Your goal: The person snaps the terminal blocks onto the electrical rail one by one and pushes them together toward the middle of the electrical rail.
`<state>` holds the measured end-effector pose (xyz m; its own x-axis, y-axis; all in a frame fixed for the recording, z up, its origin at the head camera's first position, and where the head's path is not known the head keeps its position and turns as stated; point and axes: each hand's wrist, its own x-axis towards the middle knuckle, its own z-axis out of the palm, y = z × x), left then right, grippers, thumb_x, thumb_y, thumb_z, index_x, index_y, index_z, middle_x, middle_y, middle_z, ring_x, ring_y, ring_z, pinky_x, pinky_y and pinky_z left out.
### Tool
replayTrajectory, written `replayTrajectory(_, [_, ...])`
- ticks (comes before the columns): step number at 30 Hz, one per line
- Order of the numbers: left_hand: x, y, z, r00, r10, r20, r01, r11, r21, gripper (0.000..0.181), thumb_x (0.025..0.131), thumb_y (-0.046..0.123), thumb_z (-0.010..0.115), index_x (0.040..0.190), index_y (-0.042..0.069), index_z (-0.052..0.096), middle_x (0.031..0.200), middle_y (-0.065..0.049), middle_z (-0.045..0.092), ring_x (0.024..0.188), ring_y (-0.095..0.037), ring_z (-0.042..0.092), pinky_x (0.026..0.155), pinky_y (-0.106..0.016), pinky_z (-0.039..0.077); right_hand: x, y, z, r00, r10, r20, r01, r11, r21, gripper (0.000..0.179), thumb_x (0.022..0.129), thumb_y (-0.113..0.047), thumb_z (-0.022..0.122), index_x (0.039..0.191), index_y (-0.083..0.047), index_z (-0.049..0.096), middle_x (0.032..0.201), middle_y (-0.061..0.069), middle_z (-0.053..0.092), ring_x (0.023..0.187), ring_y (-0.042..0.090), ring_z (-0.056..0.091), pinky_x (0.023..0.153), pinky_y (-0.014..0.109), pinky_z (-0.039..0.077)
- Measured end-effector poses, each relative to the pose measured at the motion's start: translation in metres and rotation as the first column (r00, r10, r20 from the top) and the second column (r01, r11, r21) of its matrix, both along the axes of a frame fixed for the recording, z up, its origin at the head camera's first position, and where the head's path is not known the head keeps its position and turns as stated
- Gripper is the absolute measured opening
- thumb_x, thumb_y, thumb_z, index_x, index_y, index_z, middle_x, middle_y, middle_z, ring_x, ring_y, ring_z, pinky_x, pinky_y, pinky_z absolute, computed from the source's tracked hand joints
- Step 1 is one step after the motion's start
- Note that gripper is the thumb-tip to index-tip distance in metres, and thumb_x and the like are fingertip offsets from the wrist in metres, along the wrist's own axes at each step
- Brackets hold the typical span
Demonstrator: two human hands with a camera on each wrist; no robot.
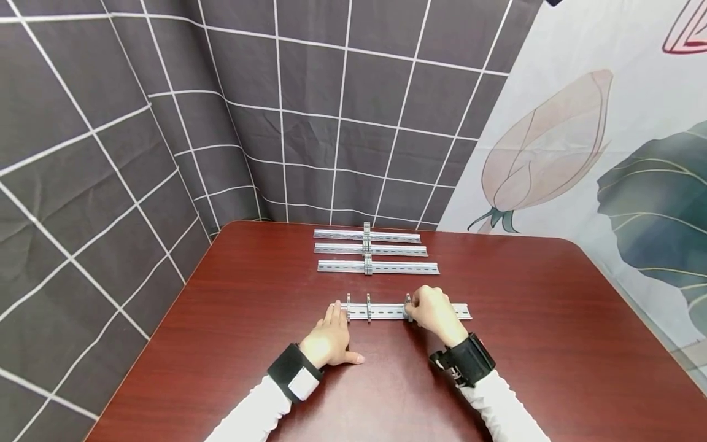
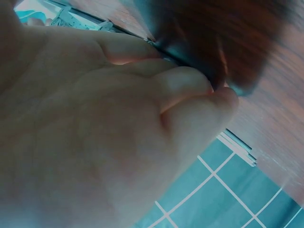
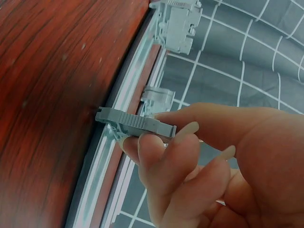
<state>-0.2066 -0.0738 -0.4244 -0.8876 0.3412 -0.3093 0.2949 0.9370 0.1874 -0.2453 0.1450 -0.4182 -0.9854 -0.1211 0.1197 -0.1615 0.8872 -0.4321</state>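
A slotted metal DIN rail (image 1: 389, 312) lies across the table in front of the person. Two thin grey terminal blocks (image 1: 369, 308) stand upright on its left part. My right hand (image 1: 437, 315) pinches another grey terminal block (image 3: 135, 124) between thumb and fingers, with the block's foot right at the rail. At the rail's left end, my left hand (image 1: 328, 341) lies palm down, its straight fingers on that end and the thumb spread out over the table. In the left wrist view the palm hides most of the rail.
Behind lie three more DIN rails (image 1: 409, 268) in parallel, each with terminal blocks (image 1: 367, 264) clustered near its middle. The reddish-brown table (image 1: 232, 294) has rounded far corners, and a grey checked cloth (image 1: 309, 135) hangs beyond it.
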Motion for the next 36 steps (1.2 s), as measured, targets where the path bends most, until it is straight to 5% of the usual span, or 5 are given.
replayTrajectory(29, [0.001,0.002,-0.004,0.999,0.034,0.018,-0.035,0.999,0.037,0.098,0.081,0.052,0.071,0.147,-0.007,0.03,0.158,-0.022,0.021,0.148,-0.034,0.021,0.114,-0.046,0.032,0.002,-0.023,-0.001,1.0,-0.002,-0.001,0.002,1.0,-0.003,0.043,0.078,-0.01,0.067,0.048,-0.017,0.038,0.042,-0.009,0.037,0.041,0.009,0.043,0.044,0.022,0.026])
replayTrajectory(36, [0.001,0.001,-0.003,1.0,0.026,0.007,-0.027,0.999,0.031,0.097,0.081,0.052,0.071,0.146,-0.007,0.031,0.158,-0.022,0.022,0.147,-0.034,0.021,0.114,-0.046,0.033,0.008,-0.038,0.004,0.979,-0.064,-0.193,0.085,0.991,0.104,0.038,0.08,-0.031,0.076,0.062,-0.009,0.051,0.053,0.003,0.05,0.046,0.024,0.053,0.037,0.032,0.035])
